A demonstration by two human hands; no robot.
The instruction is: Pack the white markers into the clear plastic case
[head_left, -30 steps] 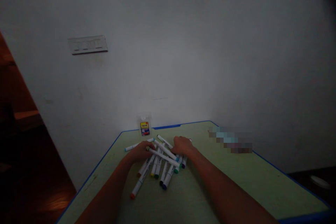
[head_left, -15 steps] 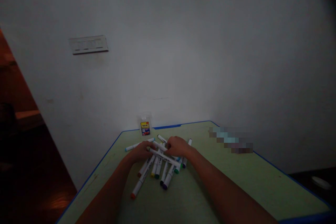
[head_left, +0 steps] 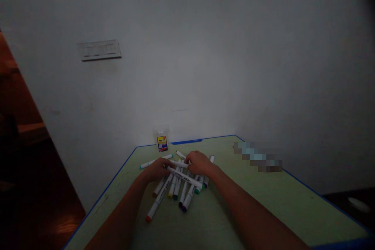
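Note:
A heap of several white marker pens (head_left: 178, 187) with coloured caps lies on a pale green table (head_left: 263, 207) with a blue rim. My left hand (head_left: 156, 169) rests on the left side of the heap, fingers curled onto the pens. My right hand (head_left: 199, 163) is on the heap's far right side, fingers bent over a white marker (head_left: 179, 163) that runs between the two hands. One marker with a teal cap (head_left: 154, 161) lies apart at the left. The dim light hides the exact grip of both hands.
A small clear plastic box with a yellow label (head_left: 162, 141) stands at the table's far edge against the white wall. A blurred-out patch (head_left: 258, 157) lies at the far right of the table. A switch plate (head_left: 99, 50) is on the wall. Dark wooden floor lies left.
My right hand has shifted left over the heap toward my left hand, and the marker beneath it has turned more level. My left hand has barely moved.

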